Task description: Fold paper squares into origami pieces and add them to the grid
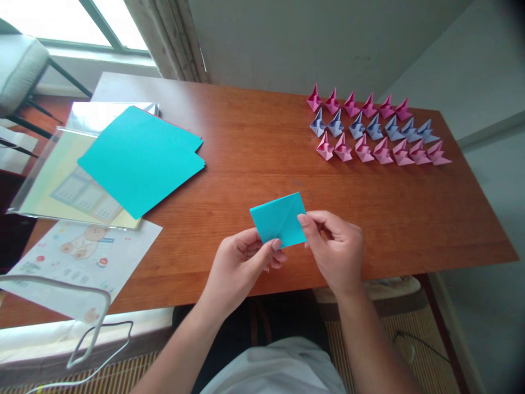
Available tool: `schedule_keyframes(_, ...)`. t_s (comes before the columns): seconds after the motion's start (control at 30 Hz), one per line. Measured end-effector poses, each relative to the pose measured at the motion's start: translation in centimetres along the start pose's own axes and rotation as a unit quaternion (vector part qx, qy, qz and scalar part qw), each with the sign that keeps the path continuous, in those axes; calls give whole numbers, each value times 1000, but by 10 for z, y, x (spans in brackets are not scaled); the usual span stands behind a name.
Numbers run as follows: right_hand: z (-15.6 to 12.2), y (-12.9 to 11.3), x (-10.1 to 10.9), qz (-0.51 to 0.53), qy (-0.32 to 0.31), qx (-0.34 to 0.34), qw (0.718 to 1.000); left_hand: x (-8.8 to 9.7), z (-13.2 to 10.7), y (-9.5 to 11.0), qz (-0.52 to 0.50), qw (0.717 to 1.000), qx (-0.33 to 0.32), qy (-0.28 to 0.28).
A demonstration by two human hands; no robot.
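A folded turquoise sheet of paper is held above the front part of the wooden table, with a faint diagonal crease across its face. My left hand pinches its lower left edge, thumb on top and fingers beneath. At the right edge, my right hand grips it between thumb and bent fingers. To the left lies a stack of turquoise paper, its sheets slightly fanned out at the right corner.
Small folded paper figures stand in rows at the back right: dark pink, blue and light pink. Clear plastic packets and a bear-printed sheet lie left on the table. A white bent tube crosses the lower left.
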State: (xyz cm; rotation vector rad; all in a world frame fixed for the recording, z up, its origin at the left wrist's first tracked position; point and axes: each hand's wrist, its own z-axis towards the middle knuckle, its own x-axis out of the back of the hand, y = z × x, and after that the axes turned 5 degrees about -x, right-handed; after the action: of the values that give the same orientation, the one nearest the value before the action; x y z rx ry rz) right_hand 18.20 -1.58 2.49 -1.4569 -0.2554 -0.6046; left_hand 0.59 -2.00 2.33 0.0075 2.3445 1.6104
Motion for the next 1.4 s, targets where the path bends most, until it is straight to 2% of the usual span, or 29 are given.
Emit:
schedule_keyframes(0.1, 2, 0, 3, 4, -19, -1, 1000, 1, 0, 0, 0, 1000, 3, -4)
schedule_keyframes(0.27, 11, -1, 8, 102, -111, -59, 987, 3, -2, 0, 5, 999, 9, -31)
schedule_keyframes(0.43, 15, -2, -1, 167, -106, -99, 975, 4, -5, -2, 20, 995, 21, -91)
schedule_keyframes(0.53, 13, -1, -6, 166, -106, -105, 975, 3, -6, -3, 34, 994, 5, -102)
schedule_keyframes(0.63, 13, -1, -7, 154, -107, -93, 978, 0, -4, -4, 10, 997, -7, -74)
schedule_keyframes(0.77, 14, -8, -3, 134, -142, -40, 980, -1, 0, -3, -23, 1000, 2, 21)
schedule_keyframes(0.83, 15, -12, 0, 116, -153, -4, 981, 0, 2, 0, -11, 999, -4, 50)
schedule_keyframes(0.97, 15, -15, 2, 105, -159, 37, 981, 1, 1, 3, 10, 999, -19, 50)
schedule_keyframes(1.07, 12, -14, 0, 128, -145, 11, 981, 1, 0, -1, -11, 997, -26, 72)
schedule_keyframes(1.2, 8, -11, -3, 121, -159, -26, 980, 0, 1, -7, -29, 993, -33, 109)
schedule_keyframes(1.4, 11, -6, 3, 83, -157, -15, 984, 3, 2, -3, 22, 996, -31, 76)
